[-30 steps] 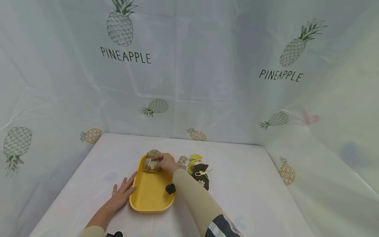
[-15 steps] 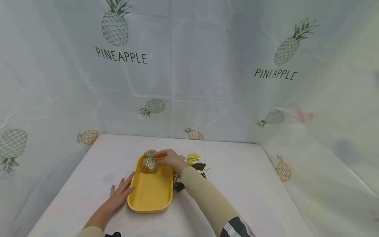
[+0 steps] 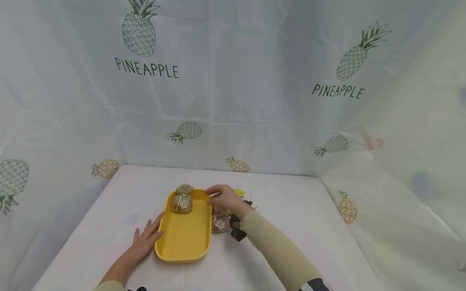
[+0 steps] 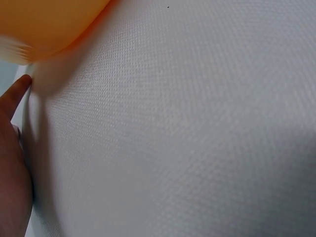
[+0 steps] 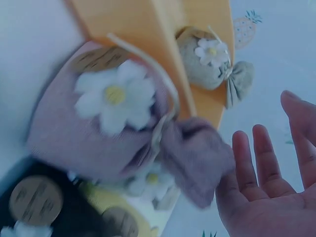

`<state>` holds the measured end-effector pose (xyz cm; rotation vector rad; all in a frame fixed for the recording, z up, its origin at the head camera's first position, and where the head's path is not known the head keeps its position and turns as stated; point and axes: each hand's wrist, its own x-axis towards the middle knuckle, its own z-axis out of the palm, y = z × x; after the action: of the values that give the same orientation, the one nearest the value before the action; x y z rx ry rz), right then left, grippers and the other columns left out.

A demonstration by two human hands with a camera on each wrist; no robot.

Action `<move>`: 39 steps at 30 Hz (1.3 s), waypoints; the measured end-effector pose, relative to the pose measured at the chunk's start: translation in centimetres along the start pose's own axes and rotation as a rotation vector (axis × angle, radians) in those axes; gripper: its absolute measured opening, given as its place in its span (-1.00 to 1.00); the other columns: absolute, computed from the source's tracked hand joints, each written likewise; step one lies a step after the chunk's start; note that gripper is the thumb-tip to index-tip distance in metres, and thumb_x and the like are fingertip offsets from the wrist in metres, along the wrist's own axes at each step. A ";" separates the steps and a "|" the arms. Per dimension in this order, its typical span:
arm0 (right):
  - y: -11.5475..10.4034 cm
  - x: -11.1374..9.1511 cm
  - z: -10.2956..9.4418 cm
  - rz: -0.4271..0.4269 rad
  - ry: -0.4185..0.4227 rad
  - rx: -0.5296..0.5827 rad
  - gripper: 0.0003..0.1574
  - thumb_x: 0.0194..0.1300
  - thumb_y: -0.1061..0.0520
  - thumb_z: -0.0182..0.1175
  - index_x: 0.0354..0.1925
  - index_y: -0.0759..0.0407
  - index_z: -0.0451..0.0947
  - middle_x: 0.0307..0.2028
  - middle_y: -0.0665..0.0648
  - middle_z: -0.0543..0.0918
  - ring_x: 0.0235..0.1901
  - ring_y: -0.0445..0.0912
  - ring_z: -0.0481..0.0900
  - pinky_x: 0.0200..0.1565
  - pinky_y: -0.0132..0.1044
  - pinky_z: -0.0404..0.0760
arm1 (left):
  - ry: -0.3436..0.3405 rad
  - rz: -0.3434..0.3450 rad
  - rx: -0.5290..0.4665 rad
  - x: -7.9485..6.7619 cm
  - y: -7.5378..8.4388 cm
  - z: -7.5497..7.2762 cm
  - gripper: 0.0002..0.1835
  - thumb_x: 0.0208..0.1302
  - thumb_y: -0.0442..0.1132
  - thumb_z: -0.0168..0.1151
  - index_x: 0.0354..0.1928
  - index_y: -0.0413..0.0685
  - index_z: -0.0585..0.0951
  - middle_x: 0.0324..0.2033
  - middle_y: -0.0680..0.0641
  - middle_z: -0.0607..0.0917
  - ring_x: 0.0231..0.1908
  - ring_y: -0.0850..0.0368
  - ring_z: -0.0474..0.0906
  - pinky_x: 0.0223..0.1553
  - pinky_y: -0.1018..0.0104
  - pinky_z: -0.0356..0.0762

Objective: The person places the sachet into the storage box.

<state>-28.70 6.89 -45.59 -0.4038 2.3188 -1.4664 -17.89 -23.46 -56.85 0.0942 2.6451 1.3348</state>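
Observation:
A yellow tray (image 3: 183, 238) lies on the table. A khaki drawstring pouch (image 3: 182, 203) with a white flower stands in its far left corner. My left hand (image 3: 143, 242) rests against the tray's left side, fingers spread. Just past the tray's right rim, my right hand (image 3: 226, 199) hovers with its fingers loosely extended, holding nothing. Close below it is a mauve pouch (image 3: 220, 223) with a white flower. In the right wrist view the neck of that mauve pouch (image 5: 197, 158) appears beside the little finger; whether they touch I cannot tell.
Right of the tray a black pouch (image 3: 237, 233) and a yellow pouch (image 3: 239, 192) are partly hidden by my right hand and arm. White cloth (image 3: 291, 226) covers the table. Behind it hangs a curtain (image 3: 247, 101) printed with pineapples.
My right hand has come away from the khaki pouch and moved right, over the tray's rim to above the other pouches. The khaki pouch stays in the tray. My left hand keeps its place.

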 end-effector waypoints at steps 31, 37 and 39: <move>5.0 -7.0 -6.3 -0.022 0.077 -0.068 -0.57 0.14 0.37 0.32 0.03 0.33 0.60 -0.02 0.25 0.64 -0.03 0.13 0.59 -0.08 -0.14 0.63 | 0.001 -0.017 -0.005 0.0 0.3 0.2 -0.27 0.48 0.13 -0.08 0.55 0.07 0.00 0.48 -0.28 0.00 0.44 -0.38 -0.43 0.22 -0.24 -0.85; 6.5 -7.7 -6.9 0.011 0.092 -0.044 -0.54 0.13 0.34 0.35 0.04 0.32 0.60 0.00 0.24 0.64 0.02 0.17 0.56 -0.04 -0.06 0.62 | 0.004 -0.011 -0.002 0.1 0.2 0.1 -0.27 0.48 0.12 -0.08 0.55 0.06 0.00 0.47 -0.28 0.02 0.44 -0.38 -0.43 0.22 -0.24 -0.85; 6.9 -7.8 -7.0 0.016 0.099 -0.041 -0.54 0.12 0.33 0.36 0.03 0.30 0.61 0.00 0.22 0.64 0.03 0.16 0.56 -0.02 -0.05 0.61 | 0.005 -0.009 -0.004 0.1 0.2 0.1 -0.28 0.48 0.12 -0.08 0.55 0.06 0.00 0.47 -0.28 0.02 0.44 -0.38 -0.42 0.22 -0.24 -0.86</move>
<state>-25.16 18.68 -47.93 -0.3302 2.4263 -1.4647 -17.98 -23.22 -56.75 0.0789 2.6439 1.3392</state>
